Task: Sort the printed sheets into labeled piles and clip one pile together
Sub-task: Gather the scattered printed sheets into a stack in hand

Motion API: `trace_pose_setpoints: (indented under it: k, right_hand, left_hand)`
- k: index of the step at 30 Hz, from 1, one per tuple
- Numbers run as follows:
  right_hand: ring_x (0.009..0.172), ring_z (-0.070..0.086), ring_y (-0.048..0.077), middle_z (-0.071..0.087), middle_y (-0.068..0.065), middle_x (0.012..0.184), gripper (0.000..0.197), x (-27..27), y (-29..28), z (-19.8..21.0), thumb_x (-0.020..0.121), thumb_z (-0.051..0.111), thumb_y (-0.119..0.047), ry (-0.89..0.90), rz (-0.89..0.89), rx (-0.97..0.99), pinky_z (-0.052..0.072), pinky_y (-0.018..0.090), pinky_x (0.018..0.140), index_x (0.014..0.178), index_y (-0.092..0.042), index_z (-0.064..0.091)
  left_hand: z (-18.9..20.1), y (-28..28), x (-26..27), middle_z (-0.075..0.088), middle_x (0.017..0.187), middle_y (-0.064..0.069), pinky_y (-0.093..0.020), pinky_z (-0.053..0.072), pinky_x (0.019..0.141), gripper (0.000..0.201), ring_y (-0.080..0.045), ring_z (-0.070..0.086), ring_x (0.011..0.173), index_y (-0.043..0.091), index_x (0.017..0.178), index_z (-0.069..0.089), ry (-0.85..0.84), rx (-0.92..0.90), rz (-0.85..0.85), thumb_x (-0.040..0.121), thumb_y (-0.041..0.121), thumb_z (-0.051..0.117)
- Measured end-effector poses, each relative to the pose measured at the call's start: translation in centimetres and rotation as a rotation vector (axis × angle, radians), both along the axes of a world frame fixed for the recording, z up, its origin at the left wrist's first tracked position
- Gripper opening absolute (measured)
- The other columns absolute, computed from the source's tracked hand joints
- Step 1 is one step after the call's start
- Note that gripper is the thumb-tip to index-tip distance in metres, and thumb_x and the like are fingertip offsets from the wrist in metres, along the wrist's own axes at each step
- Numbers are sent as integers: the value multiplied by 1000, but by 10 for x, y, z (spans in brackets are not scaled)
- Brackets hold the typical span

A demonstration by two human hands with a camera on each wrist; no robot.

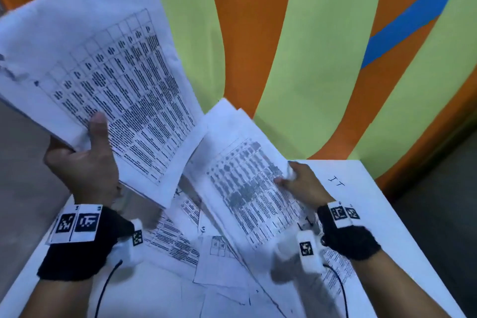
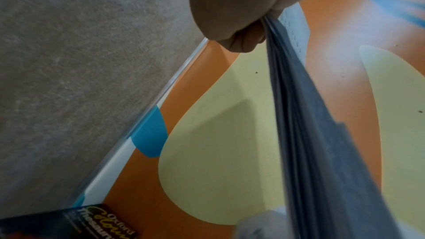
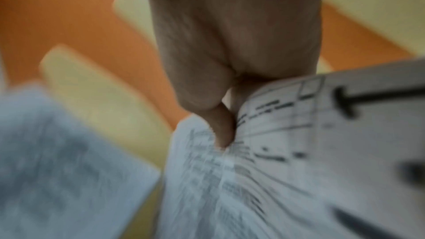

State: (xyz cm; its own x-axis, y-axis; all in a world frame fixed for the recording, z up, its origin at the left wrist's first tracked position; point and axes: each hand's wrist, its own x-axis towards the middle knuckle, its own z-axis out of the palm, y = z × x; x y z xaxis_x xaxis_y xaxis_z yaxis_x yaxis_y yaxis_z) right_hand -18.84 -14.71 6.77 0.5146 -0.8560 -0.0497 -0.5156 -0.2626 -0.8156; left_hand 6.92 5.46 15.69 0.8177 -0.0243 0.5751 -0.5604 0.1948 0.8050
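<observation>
Orange, pale-green and blue shapes cover the wall (image 1: 296, 46) behind a white desk (image 1: 387, 214), and grey floor shows to the left and right of it. Loose printed sheets (image 1: 180, 245) lie scattered and overlapping across the near middle of the desk; a handwritten label (image 1: 336, 181) marks its far right part.

The left hand (image 1: 82, 162) holds a stack of sheets (image 1: 103, 64) raised above the left edge of the desk, thumb on the printed face and fingers (image 2: 243, 41) curled under the stack. The right hand (image 1: 300, 186) pinches a single sheet (image 1: 247, 175) at its right edge, lifted and tilted over the scattered ones; in the right wrist view the fingers (image 3: 222, 128) crumple the paper where they grip it.

The step in hand looks like dealing one sheet off toward its labeled place. To do it well, the right hand should ease its pinch so the page is not creased, read the heading before setting it down, and lay it square beside its label rather than onto the jumble. The left grip should stay firm, since a fanned stack could slip.

A dark book (image 2: 96, 224) lies on the floor by the wall, seen in the left wrist view.
</observation>
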Motion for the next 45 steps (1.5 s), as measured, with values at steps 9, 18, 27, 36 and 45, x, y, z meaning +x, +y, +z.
trace_pose_setpoints:
  k: [9,18,27,36,45]
  right_hand:
    - [53,46,21,52,18,62,13,-160,28,-58,69,69,2,-98,-689,414,36,27,50,63,2,57]
    - [121,42,43,41,26,133,54,-154,23,-106,76,72,-26,498,-940,370,40,42,96,119,0,53]
    - [86,61,44,50,27,113,25,-153,37,-103,90,57,-21,426,-894,90,52,46,83,101,2,58]
    - [75,61,7,66,3,92,38,-175,44,4,79,72,-2,-119,-654,-227,53,23,64,111,-13,54]
    - [121,51,40,53,24,135,62,-175,1,52,76,69,-5,-943,-266,402,38,65,100,133,-7,46]
  left_hand:
    - [-32,-34,-7,47,77,-1,-26,33,65,42,-11,45,68,28,68,45,127,135,-26,77,67,59]
    - [-42,-55,-41,53,75,-7,-27,30,51,38,-13,47,61,6,72,54,128,162,-248,84,40,68]
    - [-47,-59,-62,65,110,-13,-17,47,80,40,-15,63,95,-8,114,63,105,182,-444,86,21,66]
    - [-60,-63,-64,66,83,10,-19,40,69,6,-8,58,82,12,90,63,149,312,-449,88,18,64]
    - [-86,-80,-70,66,92,0,-28,46,71,24,-22,64,89,4,109,65,451,430,-764,92,21,60]
